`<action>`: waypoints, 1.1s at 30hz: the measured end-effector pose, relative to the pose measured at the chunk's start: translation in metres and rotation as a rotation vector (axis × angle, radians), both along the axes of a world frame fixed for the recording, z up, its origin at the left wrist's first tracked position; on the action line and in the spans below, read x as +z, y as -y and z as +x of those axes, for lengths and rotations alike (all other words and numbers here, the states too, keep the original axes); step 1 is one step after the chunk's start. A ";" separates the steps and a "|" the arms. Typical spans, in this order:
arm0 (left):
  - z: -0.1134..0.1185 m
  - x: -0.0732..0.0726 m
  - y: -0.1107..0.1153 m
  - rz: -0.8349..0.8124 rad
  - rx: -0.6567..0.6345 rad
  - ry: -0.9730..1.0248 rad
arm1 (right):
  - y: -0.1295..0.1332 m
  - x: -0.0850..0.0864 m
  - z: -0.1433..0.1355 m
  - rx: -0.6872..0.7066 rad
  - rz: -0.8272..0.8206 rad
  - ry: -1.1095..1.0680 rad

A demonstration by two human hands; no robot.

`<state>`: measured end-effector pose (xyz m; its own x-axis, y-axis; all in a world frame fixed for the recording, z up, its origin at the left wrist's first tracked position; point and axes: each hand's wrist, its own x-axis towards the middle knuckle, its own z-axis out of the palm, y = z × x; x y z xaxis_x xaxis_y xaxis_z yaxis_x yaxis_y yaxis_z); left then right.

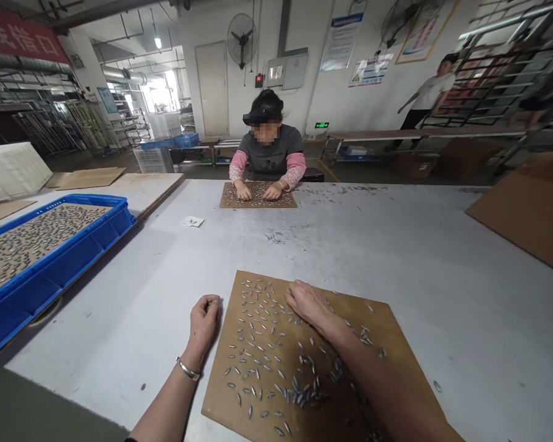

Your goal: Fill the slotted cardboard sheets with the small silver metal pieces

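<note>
The small metal pieces (258, 332) are spread over the cardboard sheet (228, 368) at six o'clock, heaped toward its near edge. Among them the right hand (306, 301) is placed, fingers curled; whether anything is gripped cannot be told. The left hand (204, 318) is rested on the table (166, 276), fingertips together, just beside the sheet's nine-o'clock edge.

Room right of cardboard (396, 344) (stray piece (437, 386)); under forearm (373, 368) likely cluttered.
</note>
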<state>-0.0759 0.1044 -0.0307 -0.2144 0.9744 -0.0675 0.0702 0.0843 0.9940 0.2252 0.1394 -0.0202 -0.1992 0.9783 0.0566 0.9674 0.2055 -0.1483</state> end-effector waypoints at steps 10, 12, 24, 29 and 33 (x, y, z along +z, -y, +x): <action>0.000 0.007 0.003 -0.017 -0.014 -0.009 | -0.005 0.004 -0.003 0.119 0.024 0.071; 0.001 0.008 0.004 -0.019 -0.013 -0.007 | 0.003 0.004 0.002 0.094 0.006 0.019; 0.001 0.003 0.003 -0.011 0.008 -0.011 | 0.033 -0.003 -0.009 0.105 -0.201 -0.177; 0.001 0.009 0.004 -0.008 0.001 -0.010 | 0.026 0.002 0.001 -0.018 -0.208 -0.349; 0.002 0.011 0.004 -0.009 -0.001 -0.020 | 0.021 0.015 0.030 -0.122 -0.078 -0.381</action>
